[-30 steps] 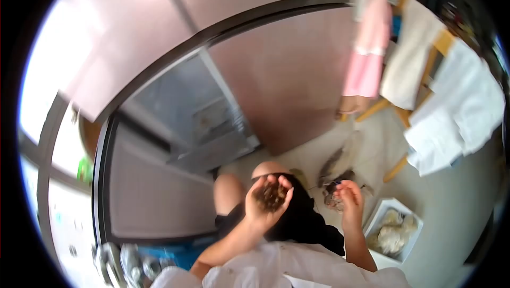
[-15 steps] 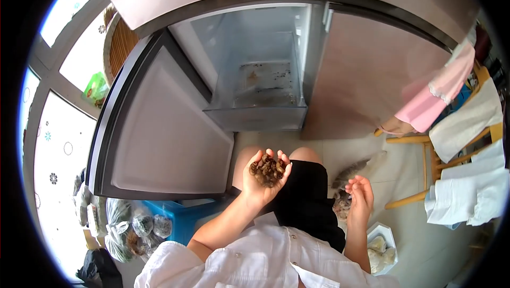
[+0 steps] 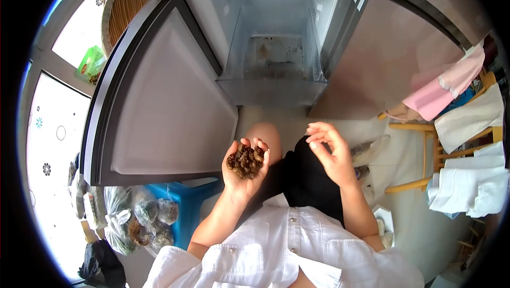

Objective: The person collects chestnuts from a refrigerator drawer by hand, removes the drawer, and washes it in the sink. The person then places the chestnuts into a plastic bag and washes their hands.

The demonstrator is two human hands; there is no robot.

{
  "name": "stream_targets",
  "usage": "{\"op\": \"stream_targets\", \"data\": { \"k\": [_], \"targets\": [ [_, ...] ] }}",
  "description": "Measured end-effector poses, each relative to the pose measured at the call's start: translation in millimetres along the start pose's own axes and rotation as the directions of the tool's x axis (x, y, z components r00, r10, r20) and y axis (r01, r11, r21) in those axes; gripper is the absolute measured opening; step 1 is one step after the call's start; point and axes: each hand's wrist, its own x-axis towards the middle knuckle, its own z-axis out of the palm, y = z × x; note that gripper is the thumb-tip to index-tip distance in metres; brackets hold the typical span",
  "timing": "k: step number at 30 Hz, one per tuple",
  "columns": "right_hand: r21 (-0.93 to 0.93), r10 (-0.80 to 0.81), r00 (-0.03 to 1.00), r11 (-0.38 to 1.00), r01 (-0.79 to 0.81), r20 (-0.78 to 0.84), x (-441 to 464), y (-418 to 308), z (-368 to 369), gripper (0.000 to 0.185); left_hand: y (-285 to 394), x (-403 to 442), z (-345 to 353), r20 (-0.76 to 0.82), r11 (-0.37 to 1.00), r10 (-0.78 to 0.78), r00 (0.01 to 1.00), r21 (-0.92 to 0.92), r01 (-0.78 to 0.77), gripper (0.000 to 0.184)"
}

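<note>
My left hand [image 3: 243, 177] is palm up, with its fingers curled around a heap of small dark brown, lumpy pieces [image 3: 246, 161]. Their exact kind is hard to make out. To the right, my right hand [image 3: 332, 152] hangs over my black-clothed leg, fingers loosely bent and apart, with nothing visible in it. In front of both hands is an open fridge compartment with a clear drawer [image 3: 273, 91] pulled out. Brown stains and dark crumbs are scattered over the drawer's bottom.
The open fridge door [image 3: 170, 102] stands at the left. Below it are a blue plastic stool [image 3: 183, 208] and several filled plastic bags [image 3: 119, 219]. On the right are a wooden chair [image 3: 409, 187] with cloths, bags [image 3: 372, 150] on the floor and a white container [image 3: 385, 224].
My left hand has shifted left and slightly up with the brown pieces in it. My right hand has risen and moved left toward it. The view has also shifted.
</note>
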Motion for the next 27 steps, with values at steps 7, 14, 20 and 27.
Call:
{"op": "stream_targets", "data": {
  "k": [7,14,20,27],
  "targets": [
    [0.053,0.082,0.957,0.996,-0.069,-0.279,-79,1,-46,0.026,-5,-33,-21,0.071,0.997,-0.076,0.995,0.005,0.076,0.016],
    [-0.062,-0.051,0.891,0.998,0.026,-0.451,-132,-14,-73,0.023,-38,-54,-34,0.088,0.977,-0.211,0.973,0.043,0.208,0.017],
    [-0.057,-0.142,0.892,0.990,0.131,-0.430,-79,19,-66,0.026,-55,-51,-37,0.079,0.954,-0.297,0.952,0.066,0.292,0.018],
    [0.398,0.265,0.777,0.917,-0.021,-0.571,23,110,-61,0.029,-75,17,-18,-0.047,0.946,-0.309,0.950,0.084,0.312,0.018]
  ]
}}
